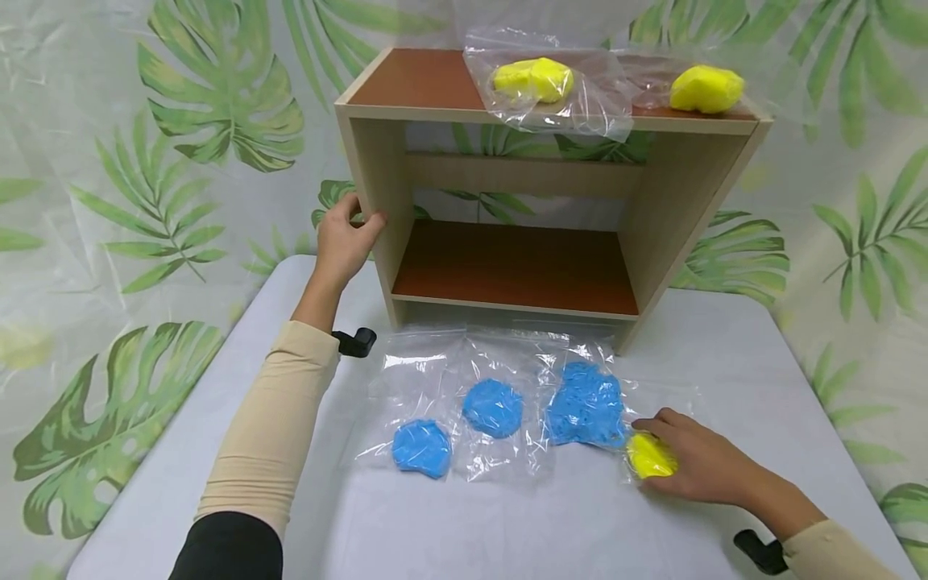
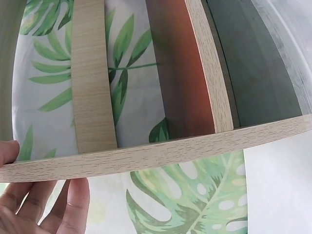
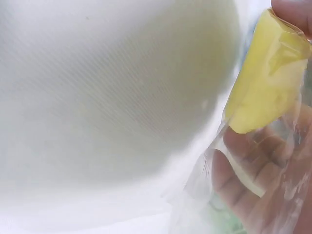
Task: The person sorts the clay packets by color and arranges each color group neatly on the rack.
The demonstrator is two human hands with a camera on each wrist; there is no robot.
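Two upper bags (image 1: 598, 101), head view only; right fingers (image 3: 233, 183) grip yellow lump (image 3: 268, 73), left fingers (image 2: 75, 204) pinch side panel (image 2: 156, 152).

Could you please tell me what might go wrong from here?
The left hand grips the shelf unit; if jolted, the clear bag overhanging its top front edge might slip. The right hand holds a bagged yellow lump beside a bagged blue lump; catching plastic could drag both.
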